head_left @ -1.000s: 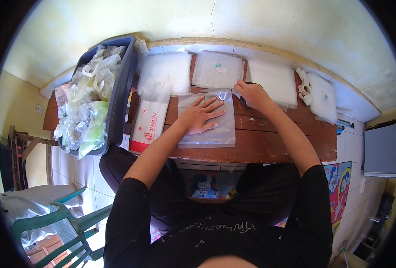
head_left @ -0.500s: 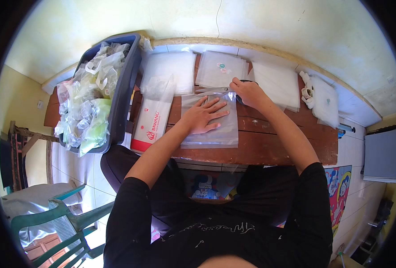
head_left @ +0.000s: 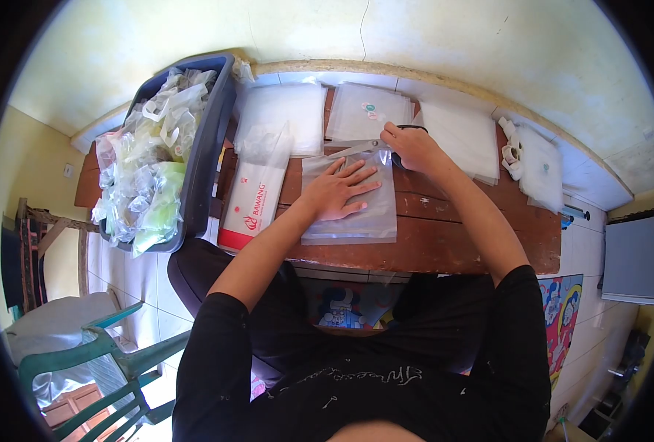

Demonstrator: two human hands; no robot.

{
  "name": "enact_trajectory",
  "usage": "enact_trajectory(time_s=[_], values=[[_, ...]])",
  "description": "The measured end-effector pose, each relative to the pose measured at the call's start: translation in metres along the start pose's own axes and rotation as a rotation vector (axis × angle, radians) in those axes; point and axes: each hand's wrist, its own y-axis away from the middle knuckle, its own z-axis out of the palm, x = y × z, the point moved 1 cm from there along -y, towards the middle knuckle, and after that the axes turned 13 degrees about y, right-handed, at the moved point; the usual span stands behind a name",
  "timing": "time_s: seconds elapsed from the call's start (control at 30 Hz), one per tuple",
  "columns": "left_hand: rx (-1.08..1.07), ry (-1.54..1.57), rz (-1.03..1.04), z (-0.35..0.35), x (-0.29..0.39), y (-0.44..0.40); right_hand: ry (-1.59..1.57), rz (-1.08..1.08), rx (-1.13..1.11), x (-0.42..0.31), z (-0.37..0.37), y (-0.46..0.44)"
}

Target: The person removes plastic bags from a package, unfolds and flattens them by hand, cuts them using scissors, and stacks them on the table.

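Observation:
My left hand lies flat with fingers spread on a clear plastic bag on the brown wooden table. My right hand is closed around the dark handles of a pair of scissors. The blades point left across the top end of the bag, just beyond my left fingertips, and look slightly parted. To the left lies a white and red printed plastic packet marked "BAWANG". Behind the scissors is a stack of clear bags with small round stickers on top.
A dark blue tub full of crumpled plastic bags stands at the left. More stacks of clear plastic lie at the back left and right. A roll of whitish strip sits further right. A green chair is at lower left.
The view has shifted very slightly. My left hand stays flat on the bag, and the scissors in my right hand remain across its top end.

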Motion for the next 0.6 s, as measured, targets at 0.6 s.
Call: enact_trajectory(time_s=[0.6], values=[[0.0,0.003,-0.002,0.001,-0.001,0.0,-0.014,-0.026,0.009,0.0,-0.005,-0.005]])
